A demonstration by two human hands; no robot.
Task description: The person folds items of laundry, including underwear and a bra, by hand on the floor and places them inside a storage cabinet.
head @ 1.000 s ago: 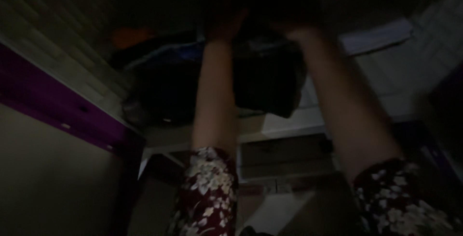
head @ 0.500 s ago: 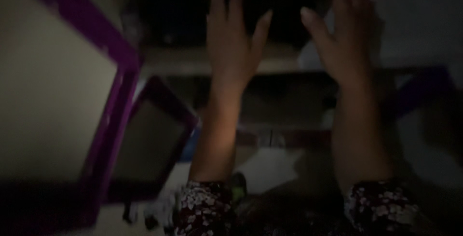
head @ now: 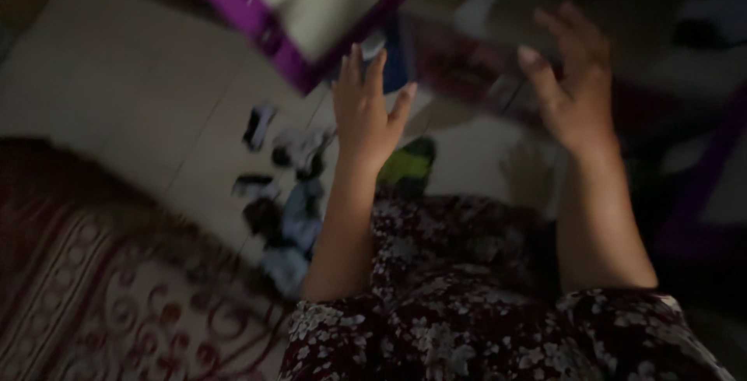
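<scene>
Purple-framed door (head: 311, 7) now sits beyond your fingertips; a second ago you pushed a dark bundle overhead. Your left hand (head: 364, 112) and right hand (head: 576, 89) hang spread and empty, nearest the scattered clothes (head: 288, 186) on the floor (head: 117, 101).

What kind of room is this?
Probably a room in a home, maybe a bedroom. A patterned red rug lies on the pale tiled floor, small clothes are scattered about, and a purple-edged cupboard door stands nearby. It is dim and blurry.
</scene>
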